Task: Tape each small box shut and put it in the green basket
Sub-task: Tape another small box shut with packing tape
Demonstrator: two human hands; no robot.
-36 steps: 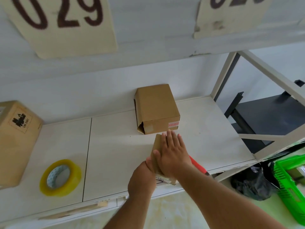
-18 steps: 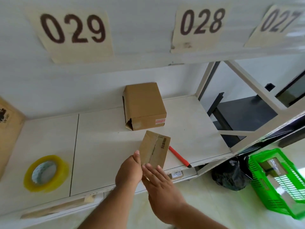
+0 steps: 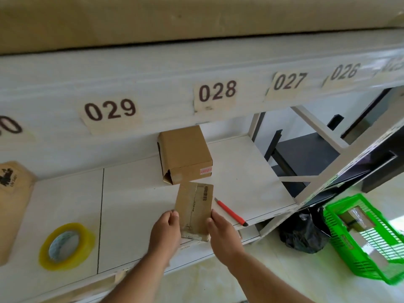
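I hold a small flat brown box [image 3: 194, 208] with a barcode and a taped seam above the front edge of the white shelf [image 3: 131, 204]. My left hand [image 3: 165, 229] grips its lower left edge and my right hand [image 3: 220, 231] grips its lower right edge. A second, larger brown box [image 3: 185, 153] lies on the shelf behind it, its left end flaps open. A roll of yellow tape [image 3: 66, 246] lies on the shelf at the left. The green basket [image 3: 367, 259] stands on the floor at the right with taped boxes inside.
A red-handled cutter [image 3: 230, 212] lies on the shelf just right of the held box. A big brown carton [image 3: 13, 193] stands at the far left. A black bag [image 3: 303, 232] sits on the floor beside the basket. An upper shelf with number labels overhangs.
The small box went from pressed under my right palm to lifted and held flat-face up by both hands. The view has tilted up and pulled back.
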